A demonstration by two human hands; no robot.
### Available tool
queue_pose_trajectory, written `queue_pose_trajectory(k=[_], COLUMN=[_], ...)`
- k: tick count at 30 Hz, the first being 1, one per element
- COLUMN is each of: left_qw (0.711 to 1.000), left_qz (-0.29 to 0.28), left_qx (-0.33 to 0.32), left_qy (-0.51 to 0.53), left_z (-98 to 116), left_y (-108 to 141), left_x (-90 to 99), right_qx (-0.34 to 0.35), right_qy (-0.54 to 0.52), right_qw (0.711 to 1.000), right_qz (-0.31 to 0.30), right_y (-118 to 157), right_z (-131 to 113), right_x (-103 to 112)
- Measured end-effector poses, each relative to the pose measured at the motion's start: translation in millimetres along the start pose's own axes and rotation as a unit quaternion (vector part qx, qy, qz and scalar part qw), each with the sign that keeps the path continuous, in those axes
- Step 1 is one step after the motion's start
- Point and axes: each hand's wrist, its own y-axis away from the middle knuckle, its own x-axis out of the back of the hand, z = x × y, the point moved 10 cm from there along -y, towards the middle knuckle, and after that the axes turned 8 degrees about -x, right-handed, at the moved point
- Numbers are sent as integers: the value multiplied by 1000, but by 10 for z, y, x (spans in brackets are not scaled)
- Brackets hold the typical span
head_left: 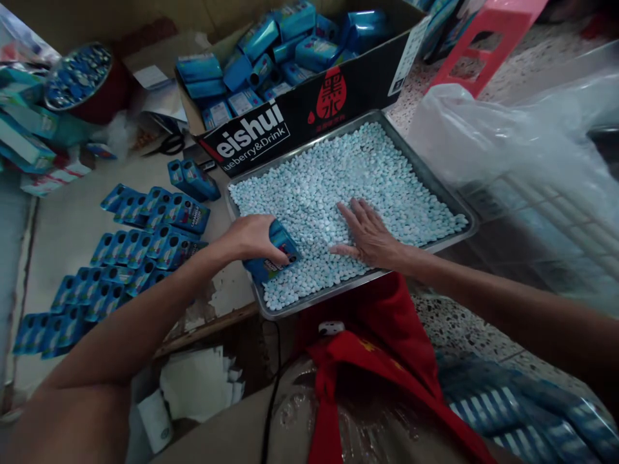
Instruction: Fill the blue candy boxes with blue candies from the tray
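A shallow metal tray (pixel 319 308) holds a layer of small pale blue and white candies (pixel 333 174). My left hand (pixel 256 238) is wrapped round a blue candy box (pixel 283 241) at the tray's left side, with the box tilted down against the candies. On the candies to the right, my right hand (pixel 365 235) lies flat with its fingers spread, holding nothing. Left of my left arm, rows of blue candy boxes (pixel 135 248) with round dark holes stand on the table. Whether candies are inside the held box is hidden.
Behind the tray stands a black carton (pixel 309 109) heaped with blue packs. A red bowl (pixel 113 96) of blue pieces and scissors (pixel 169 145) are at the back left. Clear plastic (pixel 522 135) and a red stool (pixel 478 51) stand right; stacked blue packs (pixel 522 412) lie below.
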Motion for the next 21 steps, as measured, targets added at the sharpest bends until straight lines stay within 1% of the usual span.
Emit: queue_pose_trajectory(k=[2, 3, 5, 7, 8, 9, 10, 11, 12, 13, 14, 15, 16, 18, 20, 21], left_qw=[1000, 1000, 1000, 999, 998, 997, 996, 995, 993, 990, 985, 976, 964, 927, 882, 866], left_qz=[-17, -13, 14, 43, 58, 71, 83, 95, 108, 120, 136, 163, 200, 301, 400, 433], left_qx=[9, 13, 16, 10, 5, 0, -3, -6, -9, -13, -17, -23, -30, -50, -62, -60], left_qy=[-17, -21, -18, -4, 3, 11, 20, 32, 50, 75, 105, 140, 173, 219, 239, 244], left_z=[171, 251, 390, 504, 544, 570, 575, 562, 533, 490, 438, 382, 329, 247, 202, 189], left_y=[-66, -116, -243, -390, -461, -524, -572, -603, -613, -602, -570, -516, -444, -265, -97, -51], left_x=[-61, -56, -5, 52, 82, 107, 128, 146, 159, 164, 168, 180, 203, 271, 315, 311], right_qx=[-37, -58, -97, -127, -136, -144, -155, -168, -177, -177, -167, -149, -124, -77, -52, -43], right_qy=[-26, -45, -102, -200, -267, -340, -418, -493, -561, -615, -652, -674, -680, -666, -651, -646], right_qw=[999, 997, 986, 960, 940, 912, 876, 833, 789, 751, 724, 710, 710, 731, 749, 755], right_qz=[17, 38, 95, 147, 166, 178, 185, 184, 176, 163, 150, 140, 133, 124, 111, 104], right_y=[-219, -322, -465, -524, -537, -551, -568, -595, -636, -691, -758, -831, -908, -1058, -1196, -1255], right_z=[-42, -61, -86, -96, -99, -99, -93, -90, -106, -147, -212, -289, -380, -566, -737, -818], right_x=[-35, -18, 47, 94, 100, 93, 72, 42, 16, 15, 57, 145, 273, 572, 825, 924])
